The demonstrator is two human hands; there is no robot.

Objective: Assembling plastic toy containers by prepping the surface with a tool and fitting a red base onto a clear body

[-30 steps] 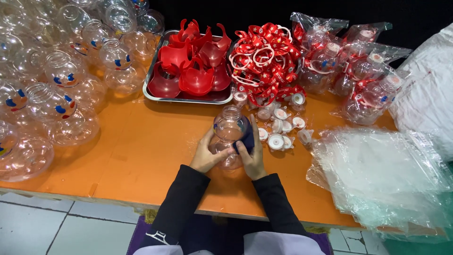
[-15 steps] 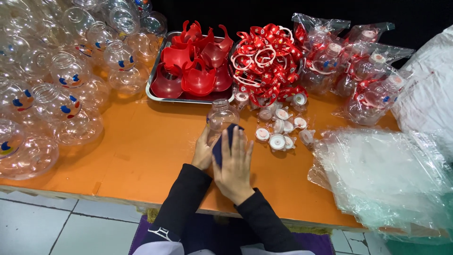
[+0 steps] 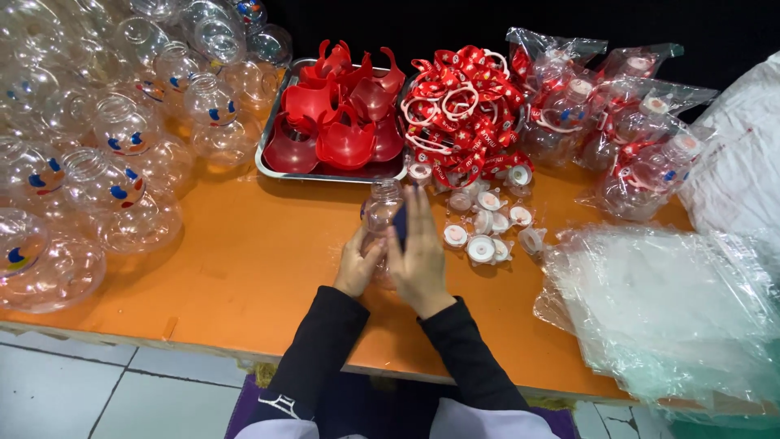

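A: What's in the hands?
B: Clear plastic bottle (image 3: 382,213), upright-ish, neck up, near the middle of the orange counter (image 3: 244,260). Left hand (image 3: 357,264) grips its lower body from the left. Right hand (image 3: 421,252) lies flat vs. the right side, fingers (image 3: 422,213) straight up along it. So both hands are pressed on the bottle, close together.
A: Anything dark there?
B: Small dark blue bit btw. right palm & bottle; can't tell what it is.
A: Around it?
B: Just right of the bottle, a scatter of small white caps (image 3: 485,232) w/ pink centres. Behind, a metal tray (image 3: 272,154) of red plastic collars (image 3: 341,122). Next to that, a heap of red-and-white straps w/ rings (image 3: 459,106).
A: Further out?
B: Far left, a big pile of empty clear round bottles (image 3: 106,138) w/ blue & orange marks. Back right, finished ones sealed in clear bags (image 3: 626,130). Near right, a stack of empty clear bags (image 3: 666,309) hanging over the counter edge. Person wears black sleeves (image 3: 325,341).
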